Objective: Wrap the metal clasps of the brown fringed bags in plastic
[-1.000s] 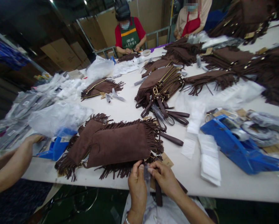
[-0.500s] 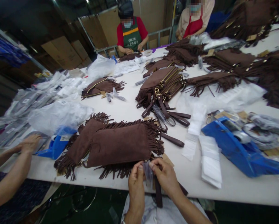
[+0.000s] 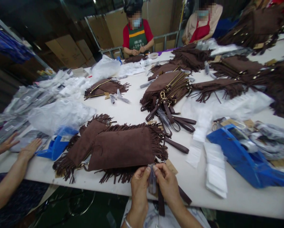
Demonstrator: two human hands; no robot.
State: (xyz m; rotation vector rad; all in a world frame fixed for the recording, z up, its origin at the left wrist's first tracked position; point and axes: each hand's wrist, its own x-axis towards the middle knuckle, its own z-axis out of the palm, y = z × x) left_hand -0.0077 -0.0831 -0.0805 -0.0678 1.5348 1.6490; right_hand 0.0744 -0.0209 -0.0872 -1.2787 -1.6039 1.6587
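Note:
At the table's front edge, my left hand [image 3: 140, 183] and my right hand [image 3: 167, 180] pinch a small clear plastic sleeve [image 3: 152, 179] between them. The sleeve hangs by the lower right corner of a brown fringed bag [image 3: 123, 147], seemingly around its metal fitting, which my fingers partly hide. A dark brown strap [image 3: 161, 202] drops past the table edge beneath my right hand. Under the bag's left side lies a second brown fringed bag [image 3: 86, 144]. A brown paper tag [image 3: 171, 166] shows just beyond my right fingers.
To the right are a blue bin [image 3: 239, 155] of wrapped parts and a stack of white plastic sleeves [image 3: 215, 171]. Strapped brown bags [image 3: 165, 88] are piled ahead. A co-worker's hands [image 3: 29, 150] press a wrapped item at left, beside another blue bin [image 3: 55, 147]. Two people sit opposite.
Both my hands have drawn closer together on the plastic sleeve. The co-worker at left now has both hands spread over the wrapped item. The view has shifted slightly.

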